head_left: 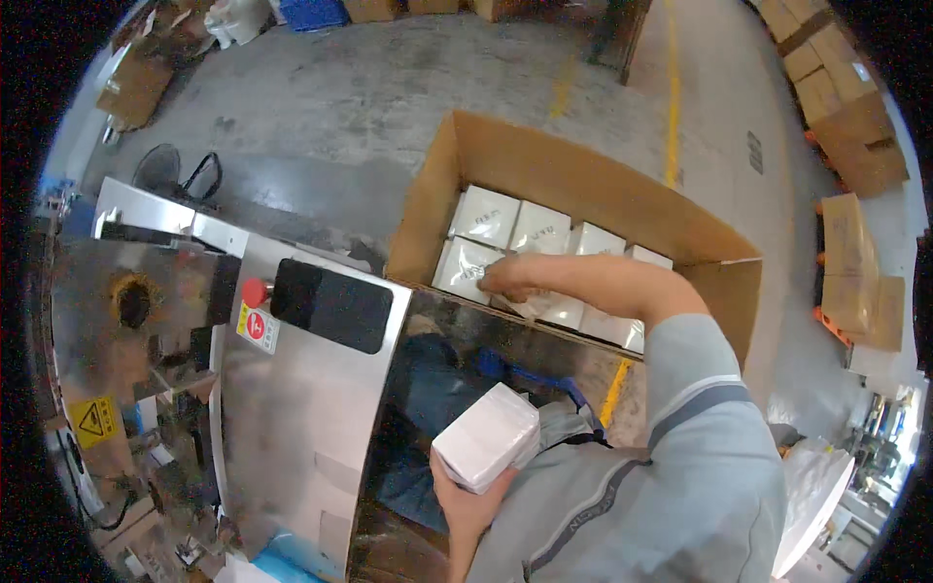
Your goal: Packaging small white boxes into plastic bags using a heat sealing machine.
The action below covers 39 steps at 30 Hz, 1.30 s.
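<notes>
Below the carton, my left hand grips a white, film-wrapped, box-shaped pack from underneath, holding it in front of my body. My right arm reaches across into an open brown cardboard carton. There, the curled fingers of my right hand are on a white pack in the near row, partly hidden by the hand. Similar white wrapped packs stand in rows inside the carton, some covered by my forearm.
To the left is a metal machine top with a red push button and a black, phone-like slab. A yellow warning sticker marks the machine. Stacked brown cartons line the right side. A yellow line crosses the floor.
</notes>
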Available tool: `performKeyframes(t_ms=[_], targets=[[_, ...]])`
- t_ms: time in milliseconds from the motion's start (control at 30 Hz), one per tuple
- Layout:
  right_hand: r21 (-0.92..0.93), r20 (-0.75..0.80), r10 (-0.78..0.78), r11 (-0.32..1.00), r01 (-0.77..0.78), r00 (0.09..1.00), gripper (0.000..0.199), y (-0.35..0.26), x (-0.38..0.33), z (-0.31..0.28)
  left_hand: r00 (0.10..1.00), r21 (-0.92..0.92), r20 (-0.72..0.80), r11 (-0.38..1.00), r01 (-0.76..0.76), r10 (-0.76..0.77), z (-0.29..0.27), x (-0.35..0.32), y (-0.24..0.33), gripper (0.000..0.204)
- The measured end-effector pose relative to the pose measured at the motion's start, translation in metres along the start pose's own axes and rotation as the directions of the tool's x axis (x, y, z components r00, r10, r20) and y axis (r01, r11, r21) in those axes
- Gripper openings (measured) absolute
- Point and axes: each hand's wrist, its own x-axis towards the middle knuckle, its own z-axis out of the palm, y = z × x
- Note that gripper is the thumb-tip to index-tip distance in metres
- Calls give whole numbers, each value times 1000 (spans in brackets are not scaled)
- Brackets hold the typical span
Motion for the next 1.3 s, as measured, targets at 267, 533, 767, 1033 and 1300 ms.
performKeyframes(t_ms=[267,533,767,1033,1300], targets=[[-404,-715,-285,914,-45,638,78,-3,-87,16,998,-70,-42,997,32,-35,-9,1,0,97],[128,-792,-136,916,380,595,102,50,-86,48,999,-76,-23,996,42,-44,-7,7,4,97],[223,-93,16,975,5,996,82,96,-62,-29,999,-51,11,998,35,-35,-5,6,0,99],[-20,-347,-30,999,24,938,72,15,-37,-3,998,-5,22,999,51,-51,-1,7,6,99],[77,-704,200,975,-207,681,45,68,-104,57,999,-63,39,998,29,-26,-3,11,-2,101]])
